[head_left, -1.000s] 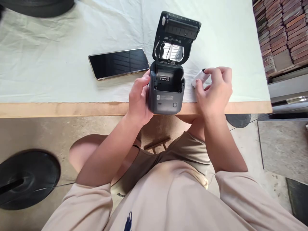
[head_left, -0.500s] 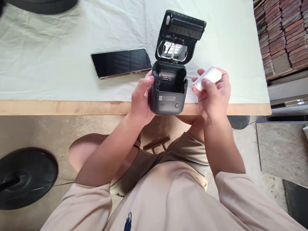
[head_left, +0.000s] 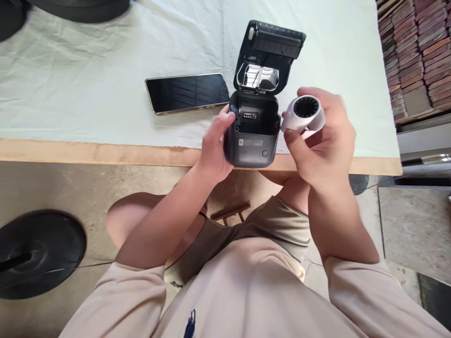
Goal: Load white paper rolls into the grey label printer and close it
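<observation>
Dark grey plastic makes up the small box-shaped label printer (head_left: 251, 141), which sits at the near edge of the desk (head_left: 105, 152), its front face just overhanging the bare wooden lip. Its hinged lid (head_left: 269, 56) is tipped back and upright, so the empty paper bay faces up and toward the person; a shiny window in the lid catches the light.

The left hand (head_left: 214, 148) wraps the printer's left side, thumb hooked over the rim of the bay and fingers closed round the casing. That grip looks meant to steady the light body so near the edge.

The right hand (head_left: 324, 141) is raised just to the right of the printer, clear of the desk, fingers and thumb closed round a small white paper roll with a dark ribbed core (head_left: 305, 115). The roll is turned so its open end faces the camera, which suggests the person is checking its core or winding direction; the roll is beside the bay, not in it.

Behind the left hand, a black-screened smartphone with a gold frame (head_left: 188, 92) lies flat on the pale wrinkled cloth (head_left: 88, 84) covering the desk, well apart from the near edge.
</observation>
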A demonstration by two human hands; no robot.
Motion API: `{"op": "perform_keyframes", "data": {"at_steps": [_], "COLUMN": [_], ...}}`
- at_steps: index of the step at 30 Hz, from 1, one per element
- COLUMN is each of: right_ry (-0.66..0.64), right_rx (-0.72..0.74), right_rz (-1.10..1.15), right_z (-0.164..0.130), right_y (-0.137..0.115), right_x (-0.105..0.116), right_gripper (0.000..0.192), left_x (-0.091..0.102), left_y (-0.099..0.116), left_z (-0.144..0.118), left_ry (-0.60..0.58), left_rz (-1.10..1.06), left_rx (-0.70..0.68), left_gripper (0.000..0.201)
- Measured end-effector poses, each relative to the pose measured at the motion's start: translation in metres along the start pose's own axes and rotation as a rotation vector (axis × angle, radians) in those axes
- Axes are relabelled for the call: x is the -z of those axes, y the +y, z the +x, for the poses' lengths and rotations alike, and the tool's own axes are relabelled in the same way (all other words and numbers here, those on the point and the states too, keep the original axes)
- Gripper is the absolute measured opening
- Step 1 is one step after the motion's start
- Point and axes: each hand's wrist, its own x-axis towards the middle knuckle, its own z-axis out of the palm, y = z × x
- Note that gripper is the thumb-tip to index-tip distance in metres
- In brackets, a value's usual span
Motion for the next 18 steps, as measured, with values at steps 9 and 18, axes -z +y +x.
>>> {"op": "perform_keyframes", "data": {"at_steps": [9, 18], "right_ry": [-0.261, -0.276], "right_rx": [0.172, 0.224], "right_rz": [-0.68, -0.7], "right_z": [0.022, 0.016], "right_y": [-0.025, -0.027], "right_x": [0.007, 0.002], "right_gripper": [0.033, 0.022], "left_x": [0.0, 0.004], "left_y": [-0.007, -0.003], "left_z": [-0.003, 0.0], "left_ry": [-0.054, -0.089], "left_rz": [0.009, 0.038], "left_rx": [-0.062, -0.042], "left_gripper": [0.018, 0.017]}}
